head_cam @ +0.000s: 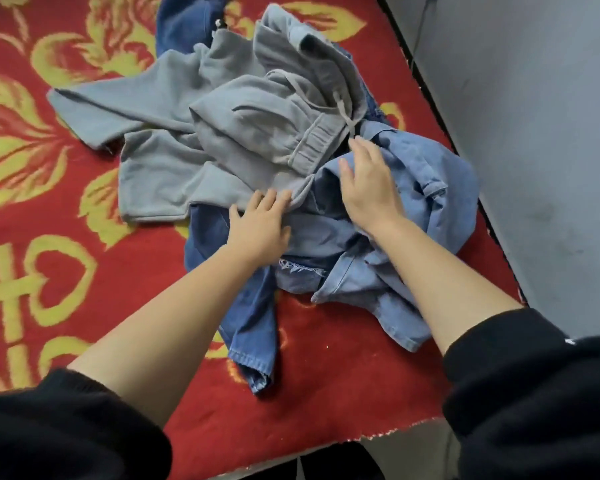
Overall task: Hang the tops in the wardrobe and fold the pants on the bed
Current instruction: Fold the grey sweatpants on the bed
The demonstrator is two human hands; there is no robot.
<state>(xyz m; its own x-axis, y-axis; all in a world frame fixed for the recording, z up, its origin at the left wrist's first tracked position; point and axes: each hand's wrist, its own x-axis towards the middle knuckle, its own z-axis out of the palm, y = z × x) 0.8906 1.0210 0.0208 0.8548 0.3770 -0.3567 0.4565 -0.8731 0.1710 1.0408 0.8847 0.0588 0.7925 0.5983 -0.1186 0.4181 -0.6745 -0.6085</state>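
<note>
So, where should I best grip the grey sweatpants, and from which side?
Grip the elastic waistband of the grey sweatpants, coming from the near right side, where the right hand is. It lies on top, uncovered, facing that side; the rest spreads away leftward.

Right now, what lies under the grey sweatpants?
The grey sweatpants overlap light blue denim and darker jeans; a dark blue piece peeks out behind. Anything else beneath is covered.

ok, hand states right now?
Left hand: open, fingertips touching the grey pants at their edge.
Right hand: open, resting flat on the blue shirt.
</note>
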